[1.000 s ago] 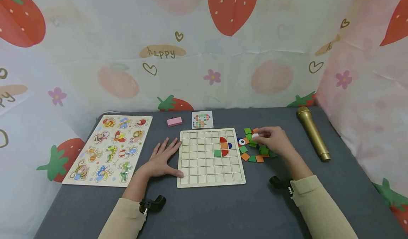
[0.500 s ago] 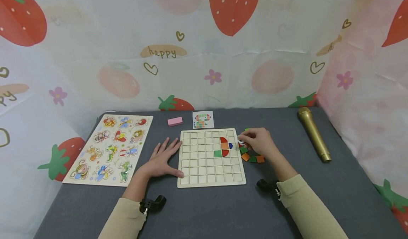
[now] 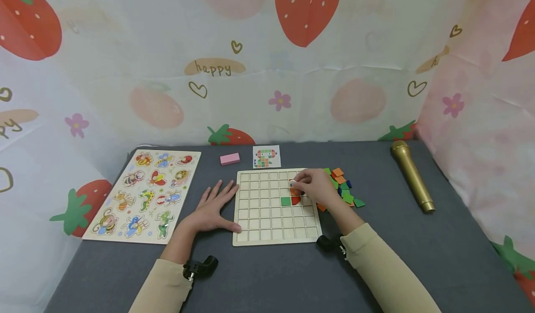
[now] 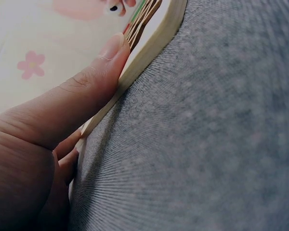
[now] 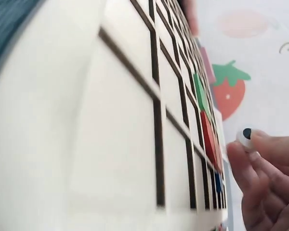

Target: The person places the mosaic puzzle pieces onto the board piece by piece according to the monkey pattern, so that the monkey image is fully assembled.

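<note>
A pale wooden grid board [image 3: 259, 234] lies on the dark table. My left hand [image 3: 211, 213] rests at its left edge with fingers spread and straight; in the left wrist view, the thumb [image 4: 94, 79] touches the board's side. Over the upper right cells, my right hand [image 3: 319, 187] pinches a white piece with a black dot [image 5: 244, 139] between thumb and forefinger. A green square tile [image 3: 286, 201] and a red rounded tile [image 3: 296, 201] sit in cells just below that hand. The fingers partly hide other coloured pieces there.
Several loose coloured tiles [image 3: 346, 195] lie right of the board. Behind it are a pattern card [image 3: 266, 157] and a pink block [image 3: 230, 159]. An insect picture board [image 3: 140, 201] lies at left, a gold microphone [image 3: 411, 176] at right. A printed cloth hangs behind.
My right hand has picked up the white dotted piece from the loose tiles and moved left over the board, uncovering the tile pile. The left hand has stayed in place.
</note>
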The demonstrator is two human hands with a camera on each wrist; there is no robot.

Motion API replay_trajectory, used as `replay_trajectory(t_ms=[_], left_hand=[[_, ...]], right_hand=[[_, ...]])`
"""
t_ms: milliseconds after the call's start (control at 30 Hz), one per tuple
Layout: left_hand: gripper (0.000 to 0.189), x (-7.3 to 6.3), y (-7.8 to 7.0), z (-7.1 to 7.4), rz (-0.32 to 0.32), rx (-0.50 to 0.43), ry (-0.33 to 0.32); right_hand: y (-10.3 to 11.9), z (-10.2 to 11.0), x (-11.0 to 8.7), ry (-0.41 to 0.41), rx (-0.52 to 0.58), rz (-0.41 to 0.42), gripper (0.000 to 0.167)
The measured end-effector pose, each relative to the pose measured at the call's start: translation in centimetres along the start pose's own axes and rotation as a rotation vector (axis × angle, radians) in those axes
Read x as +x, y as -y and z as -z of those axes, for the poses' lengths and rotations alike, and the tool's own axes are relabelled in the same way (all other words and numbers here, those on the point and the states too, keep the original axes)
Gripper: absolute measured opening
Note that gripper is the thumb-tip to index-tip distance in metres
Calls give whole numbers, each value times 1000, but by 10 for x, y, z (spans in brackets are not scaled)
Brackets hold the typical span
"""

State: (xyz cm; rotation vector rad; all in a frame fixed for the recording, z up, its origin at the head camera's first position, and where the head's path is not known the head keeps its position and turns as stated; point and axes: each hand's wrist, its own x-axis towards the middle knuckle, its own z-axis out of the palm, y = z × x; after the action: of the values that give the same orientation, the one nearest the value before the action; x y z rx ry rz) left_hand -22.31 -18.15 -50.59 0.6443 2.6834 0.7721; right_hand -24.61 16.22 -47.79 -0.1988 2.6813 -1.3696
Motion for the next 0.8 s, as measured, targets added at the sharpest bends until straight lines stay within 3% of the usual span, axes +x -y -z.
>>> replay_trajectory(t_ms=[400,800], left_hand=[[125,0,0,0,-5,-3,-6],[125,1,0,0,-2,5,1]], right_hand=[[5,-23,9,7,-172,38,7],[7,-25,10,40,-220,27,11]])
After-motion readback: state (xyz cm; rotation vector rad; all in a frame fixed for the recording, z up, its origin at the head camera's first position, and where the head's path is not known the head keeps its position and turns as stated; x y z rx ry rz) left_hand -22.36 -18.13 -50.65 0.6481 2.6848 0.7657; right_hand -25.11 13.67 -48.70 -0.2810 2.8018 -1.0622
